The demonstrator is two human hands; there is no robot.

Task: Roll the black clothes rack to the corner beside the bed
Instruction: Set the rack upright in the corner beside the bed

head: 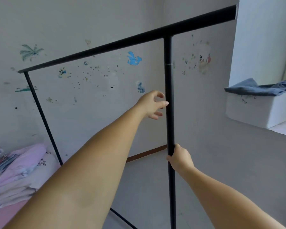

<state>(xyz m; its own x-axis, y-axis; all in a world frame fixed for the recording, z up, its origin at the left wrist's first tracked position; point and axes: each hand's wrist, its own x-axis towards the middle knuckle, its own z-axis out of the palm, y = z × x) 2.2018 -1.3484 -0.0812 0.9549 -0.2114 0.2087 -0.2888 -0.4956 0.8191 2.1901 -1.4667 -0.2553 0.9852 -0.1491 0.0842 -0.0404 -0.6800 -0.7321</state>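
One black clothes rack (169, 83) stands in the room's corner, its top bar along the stickered wall (92, 76), with two uprights in view. The right hand (180, 158) has its fingers wrapped around the near upright. The left hand (151, 104), fingers spread loosely, is just beside that upright, higher up. One bed (15, 176) lies at left.

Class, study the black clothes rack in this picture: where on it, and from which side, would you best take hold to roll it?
Grip the near upright post of the clothes rack at mid-height, from the open room side. It is slim and vertical, so fingers wrap it. The right hand already clasps it lower down; the left hand is open beside it, higher.
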